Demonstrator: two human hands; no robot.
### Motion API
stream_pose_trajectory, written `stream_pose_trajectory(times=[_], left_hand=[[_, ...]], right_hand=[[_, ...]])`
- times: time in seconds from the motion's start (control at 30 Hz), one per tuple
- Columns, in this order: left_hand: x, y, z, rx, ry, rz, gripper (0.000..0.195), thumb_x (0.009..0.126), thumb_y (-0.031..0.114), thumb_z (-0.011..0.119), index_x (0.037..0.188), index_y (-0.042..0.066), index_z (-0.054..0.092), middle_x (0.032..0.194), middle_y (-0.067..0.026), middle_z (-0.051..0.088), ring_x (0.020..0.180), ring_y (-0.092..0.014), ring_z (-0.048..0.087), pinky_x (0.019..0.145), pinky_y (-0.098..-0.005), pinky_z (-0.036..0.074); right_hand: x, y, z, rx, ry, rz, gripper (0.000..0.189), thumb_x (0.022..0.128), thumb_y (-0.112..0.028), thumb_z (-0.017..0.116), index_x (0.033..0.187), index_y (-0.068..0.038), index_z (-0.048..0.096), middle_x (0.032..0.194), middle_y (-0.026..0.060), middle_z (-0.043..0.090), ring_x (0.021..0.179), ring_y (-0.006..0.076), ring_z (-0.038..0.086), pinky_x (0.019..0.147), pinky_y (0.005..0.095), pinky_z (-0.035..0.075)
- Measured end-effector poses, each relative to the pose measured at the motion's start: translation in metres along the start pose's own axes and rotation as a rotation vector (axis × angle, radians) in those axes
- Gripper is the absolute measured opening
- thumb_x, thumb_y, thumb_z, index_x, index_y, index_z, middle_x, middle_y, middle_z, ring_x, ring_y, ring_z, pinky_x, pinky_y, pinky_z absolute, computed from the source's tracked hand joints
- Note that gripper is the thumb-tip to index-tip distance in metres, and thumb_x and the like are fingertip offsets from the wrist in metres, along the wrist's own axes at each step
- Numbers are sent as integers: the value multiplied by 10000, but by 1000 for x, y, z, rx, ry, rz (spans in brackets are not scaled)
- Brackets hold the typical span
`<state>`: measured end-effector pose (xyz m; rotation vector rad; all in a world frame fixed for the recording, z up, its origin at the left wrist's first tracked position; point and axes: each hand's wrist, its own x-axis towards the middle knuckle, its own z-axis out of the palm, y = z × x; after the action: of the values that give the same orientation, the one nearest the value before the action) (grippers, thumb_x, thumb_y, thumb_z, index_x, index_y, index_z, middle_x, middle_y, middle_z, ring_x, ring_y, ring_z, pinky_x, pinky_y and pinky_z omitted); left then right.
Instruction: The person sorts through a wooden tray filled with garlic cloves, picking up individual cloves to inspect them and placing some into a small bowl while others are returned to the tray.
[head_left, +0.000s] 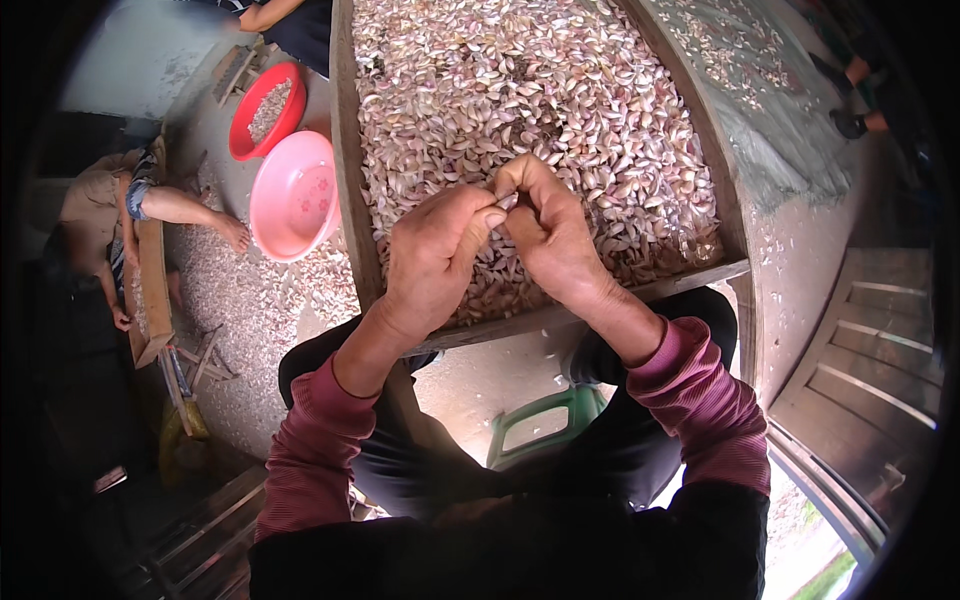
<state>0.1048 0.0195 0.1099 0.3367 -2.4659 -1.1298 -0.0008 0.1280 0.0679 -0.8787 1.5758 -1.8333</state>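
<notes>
Between my fingertips is one garlic clove (508, 201), pale and purplish. My left hand (442, 251) pinches it between thumb and forefinger. Close against it, my right hand (551, 229) has its fingers bent, with thumb and forefinger at the clove's other side; the other fingers are curled and partly hide what they touch. Both hands are above the near part of a wooden tray (739, 217), which holds a thick layer of unpeeled garlic cloves (465, 97).
A pink basin (292, 199) and a red basin (292, 105) with cloves stand on the floor left of the tray. A person (112, 202) sits at a wooden trough (152, 300). Other people's limbs show at the top edge and far right. A green plastic stool (581, 409) is below me.
</notes>
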Motion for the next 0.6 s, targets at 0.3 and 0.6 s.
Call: stream_pose_trajectory(times=[0.3,0.6], left_hand=[[-5,-22,0,-417,14,-330,179,993,189,554,930,44,636,666,-3,572,585,-76,521,527,-245,421],[31,-62,-15,-200,55,-252,193,913,139,650,1093,69,650,936,-47,633,765,-149,568,680,-291,482]], right_hand=[[2,-8,2,376,-94,189,94,958,-28,561,1051,-13,561,870,56,632,771,101,622,692,250,504],[-22,3,4,-1162,-320,-224,112,803,-122,644,887,-53,669,959,97,642,972,244,596,817,404,496]])
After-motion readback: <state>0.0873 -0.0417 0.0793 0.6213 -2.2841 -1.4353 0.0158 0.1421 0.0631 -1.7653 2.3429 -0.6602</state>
